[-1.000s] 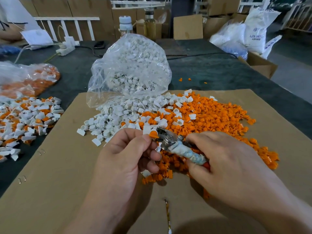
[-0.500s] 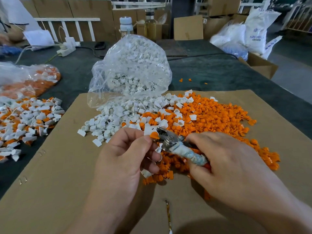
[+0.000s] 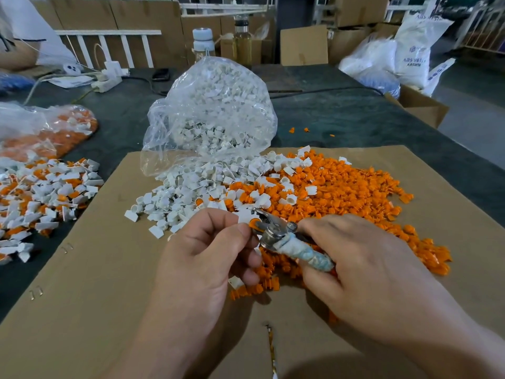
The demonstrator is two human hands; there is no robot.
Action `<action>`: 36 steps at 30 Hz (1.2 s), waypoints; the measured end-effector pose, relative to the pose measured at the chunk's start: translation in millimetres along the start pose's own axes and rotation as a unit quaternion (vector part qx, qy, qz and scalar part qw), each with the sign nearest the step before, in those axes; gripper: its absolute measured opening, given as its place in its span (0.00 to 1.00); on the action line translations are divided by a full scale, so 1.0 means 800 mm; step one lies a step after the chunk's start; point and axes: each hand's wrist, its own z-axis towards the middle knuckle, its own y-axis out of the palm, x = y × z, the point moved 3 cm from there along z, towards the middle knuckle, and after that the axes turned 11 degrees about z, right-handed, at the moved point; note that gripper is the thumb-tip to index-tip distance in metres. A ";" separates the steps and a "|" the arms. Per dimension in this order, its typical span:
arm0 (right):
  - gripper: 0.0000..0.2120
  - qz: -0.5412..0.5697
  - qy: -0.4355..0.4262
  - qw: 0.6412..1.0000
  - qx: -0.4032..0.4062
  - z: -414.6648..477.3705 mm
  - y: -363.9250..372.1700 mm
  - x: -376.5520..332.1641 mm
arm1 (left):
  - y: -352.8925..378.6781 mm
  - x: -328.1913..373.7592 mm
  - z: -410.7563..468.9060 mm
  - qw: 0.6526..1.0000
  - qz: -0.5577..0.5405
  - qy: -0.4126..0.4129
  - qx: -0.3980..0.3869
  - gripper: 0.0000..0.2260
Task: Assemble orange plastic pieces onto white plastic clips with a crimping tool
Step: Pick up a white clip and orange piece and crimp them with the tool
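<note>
A white sack (image 3: 412, 50) at the far right is showing printed blue lettering that begins "ABS"; the rest is reading too blurred to make out. Nearer the camera, the left hand (image 3: 207, 258) is curling its fingers, with thumb and forefinger pinching a white clip (image 3: 244, 218) that is carrying an orange piece (image 3: 255, 223) at the tool's tip. The right hand (image 3: 363, 272) is wrapping its fingers around the tape-bound handle of the crimping tool (image 3: 284, 239), whose metal nose is touching that orange piece. Both hands are hovering above a cardboard sheet (image 3: 82, 269), just in front of a heap of loose orange pieces (image 3: 349, 192) and a heap of white clips (image 3: 180, 195) that is spilling from a clear plastic bag (image 3: 213, 110). Mixed white-and-orange parts (image 3: 41, 192) are lying well to the left on the dark table (image 3: 355, 119).
</note>
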 end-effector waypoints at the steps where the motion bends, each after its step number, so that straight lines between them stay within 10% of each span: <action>1: 0.26 -0.006 0.000 1.000 -0.004 0.001 0.000 0.000 | 0.000 0.000 0.000 1.000 0.002 0.003 -0.004 0.11; 36: 0.23 -0.040 0.012 0.997 0.066 0.009 0.007 0.010 | -0.004 0.008 -0.007 0.997 0.060 0.004 0.040 0.12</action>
